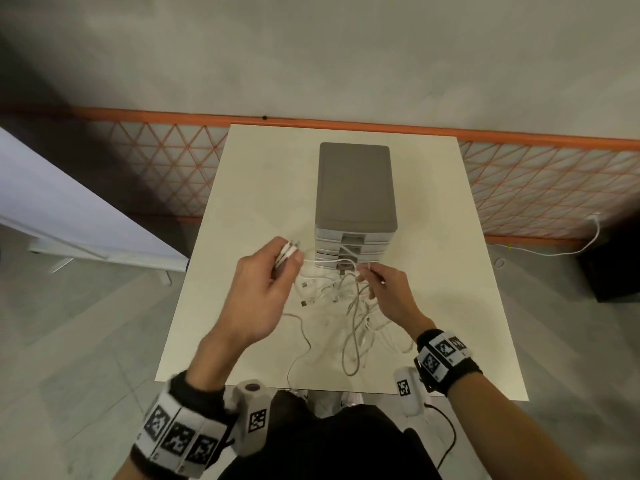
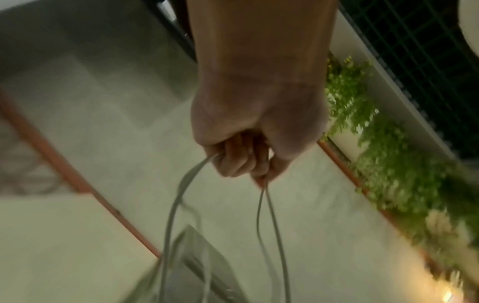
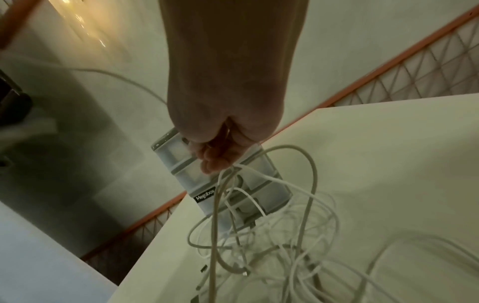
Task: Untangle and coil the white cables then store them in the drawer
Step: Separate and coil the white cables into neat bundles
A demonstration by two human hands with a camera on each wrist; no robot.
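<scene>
Left hand: the left hand (image 1: pixel 258 289) is raised above the surface (image 1: pixel 450 271), its fingers curled round a small bunch of cable ends; the plugs (image 1: pixel 289 249) stick out past the fingertips. In the left wrist view the fingers (image 2: pixel 238 162) are closed tight and thin strands hang down from the fist.

Right hand: the right hand (image 1: pixel 388 292) is held just in front of the drawer unit, thumb and fingertips pinching a white strand; in the right wrist view several strands (image 3: pixel 225 184) run down from the curled fingers (image 3: pixel 212 162) into the pile.

White cables: the white cables (image 1: pixel 349 313) lie in a loose tangle on the near half of the surface, between the two hands and below them. One strand stretches level from hand to hand. Loops trail toward the near edge, and a few loose plugs (image 1: pixel 306 302) lie at the left side of the heap.

Drawer unit: a grey drawer unit (image 1: pixel 355 188) stands upright in the middle of the surface, just beyond the tangle, its stacked pale drawers (image 1: pixel 332 237) facing the person. All the drawers I can see are pushed in. A label on the side reads "Megabox" (image 3: pixel 204 197).

Surroundings: an orange mesh fence (image 1: pixel 554 188) runs behind the surface, and another white cord (image 1: pixel 561 251) trails over the floor at the right.
</scene>
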